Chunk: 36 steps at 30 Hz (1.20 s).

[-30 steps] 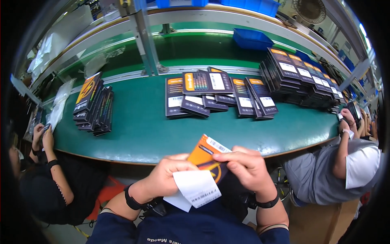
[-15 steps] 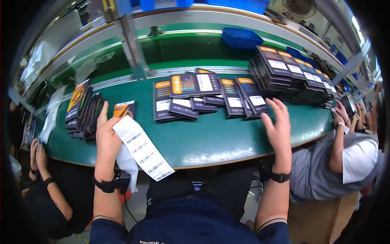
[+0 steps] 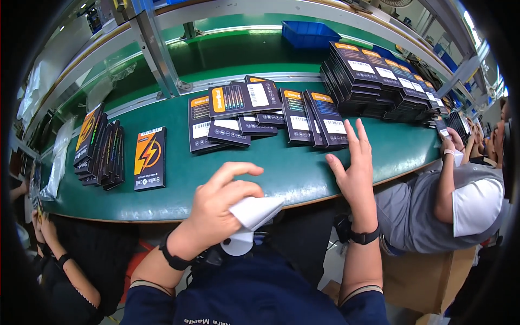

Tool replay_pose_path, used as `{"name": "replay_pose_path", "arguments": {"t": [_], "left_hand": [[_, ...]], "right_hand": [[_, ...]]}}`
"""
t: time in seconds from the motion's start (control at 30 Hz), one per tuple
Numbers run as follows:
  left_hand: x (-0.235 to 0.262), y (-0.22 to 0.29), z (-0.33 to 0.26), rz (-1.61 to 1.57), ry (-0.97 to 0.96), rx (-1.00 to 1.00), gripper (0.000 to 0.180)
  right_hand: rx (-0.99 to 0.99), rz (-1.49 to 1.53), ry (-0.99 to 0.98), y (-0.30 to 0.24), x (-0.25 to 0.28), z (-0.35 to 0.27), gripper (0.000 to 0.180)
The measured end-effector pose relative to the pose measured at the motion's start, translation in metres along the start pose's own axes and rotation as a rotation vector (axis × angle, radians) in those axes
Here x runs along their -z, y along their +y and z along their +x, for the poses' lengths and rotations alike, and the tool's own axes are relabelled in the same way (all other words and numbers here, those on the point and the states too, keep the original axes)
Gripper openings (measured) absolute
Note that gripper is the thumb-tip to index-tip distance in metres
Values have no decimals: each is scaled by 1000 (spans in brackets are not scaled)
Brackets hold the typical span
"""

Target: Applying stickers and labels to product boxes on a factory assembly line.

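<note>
My left hand [image 3: 216, 206] is over the table's near edge, its lower fingers closed on a white strip of labels [image 3: 255, 212]. Its index finger and thumb point right with a gap between them; the printed side of the strip is hidden. My right hand [image 3: 355, 170] holds nothing. Its fingers are spread just in front of two dark flat boxes [image 3: 327, 122] with orange tops. Left of centre, a single black-and-orange box [image 3: 150, 158] lies flat, apart from both hands. Farther back, a loose pile of similar boxes [image 3: 238, 111] overlaps, barcode labels showing.
A leaning stack of boxes [image 3: 103, 151] stands on the left of the green table [image 3: 303, 181]. Tall box stacks [image 3: 357, 76] fill the right back. Behind are a metal post [image 3: 154, 54] and a blue bin [image 3: 310, 34]. Co-workers sit at both sides.
My left hand has moved right and toward me with the label strip, away from the single box, which is now fully visible. The strip has folded over. My right hand stays spread.
</note>
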<state>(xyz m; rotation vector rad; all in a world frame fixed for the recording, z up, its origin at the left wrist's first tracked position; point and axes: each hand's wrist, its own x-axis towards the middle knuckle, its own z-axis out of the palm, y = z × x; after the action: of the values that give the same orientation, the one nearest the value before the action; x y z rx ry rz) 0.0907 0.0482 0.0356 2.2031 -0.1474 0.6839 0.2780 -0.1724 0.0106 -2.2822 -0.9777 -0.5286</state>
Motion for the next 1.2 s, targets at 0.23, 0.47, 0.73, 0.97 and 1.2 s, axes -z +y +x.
{"name": "replay_pose_path", "arguments": {"t": [0.23, 0.47, 0.73, 0.97, 1.2], "left_hand": [[-33, 7, 27, 76, 44, -164, 19], [-43, 10, 35, 107, -10, -213, 22], [-40, -3, 56, 234, -172, -206, 14], [-50, -15, 92, 198, -266, -433, 19], [-65, -18, 108, 162, -319, -454, 22]], "right_hand": [[-101, 998, -157, -55, 13, -32, 32], [-31, 872, 50, -55, 11, -42, 19], [-510, 1044, 211, -12, 30, -21, 7], [-604, 812, 48, 49, 8, 19, 11], [-543, 761, 18, 45, -2, 19, 14]]}}
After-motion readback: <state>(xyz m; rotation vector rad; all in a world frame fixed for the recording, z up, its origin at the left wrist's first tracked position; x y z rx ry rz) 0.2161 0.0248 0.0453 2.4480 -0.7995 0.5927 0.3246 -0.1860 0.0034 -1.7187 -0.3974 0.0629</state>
